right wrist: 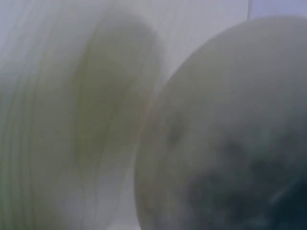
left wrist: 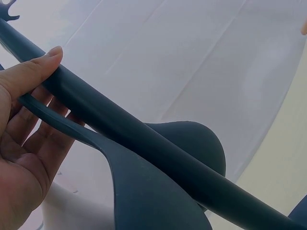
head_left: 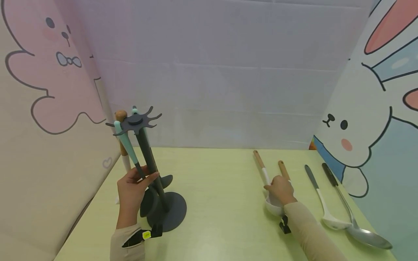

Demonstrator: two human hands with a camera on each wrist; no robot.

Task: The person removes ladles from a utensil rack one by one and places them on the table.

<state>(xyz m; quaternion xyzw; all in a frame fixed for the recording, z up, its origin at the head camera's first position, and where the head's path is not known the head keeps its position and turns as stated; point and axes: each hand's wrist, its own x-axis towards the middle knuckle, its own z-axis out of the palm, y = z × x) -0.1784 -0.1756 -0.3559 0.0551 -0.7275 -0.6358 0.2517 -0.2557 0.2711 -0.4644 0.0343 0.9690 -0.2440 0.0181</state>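
Note:
A dark utensil stand [head_left: 174, 215] rises from a round base to a ring of hooks, with several utensils hanging from it. My left hand [head_left: 132, 190] grips its post, thumb in front and fingers behind. Between palm and post runs the shaft of a mint-handled utensil [head_left: 125, 143]; its broad dark head [left wrist: 148, 191] hangs below in the left wrist view. My right hand [head_left: 280, 189] holds the white shaft of a wooden-handled ladle [head_left: 272, 208] on the table; its fingertips are partly hidden. In the right wrist view a rounded, blurred bowl [right wrist: 216, 110] fills the right side.
Beside the right hand lies a second wooden-handled utensil [head_left: 283, 169]. Farther right are a grey-handled white ladle [head_left: 334, 222] and a black-handled metal spoon [head_left: 367, 237]. The pale table [head_left: 215, 203] ends at a white curtain [head_left: 228, 90]; cartoon-printed sheets flank it.

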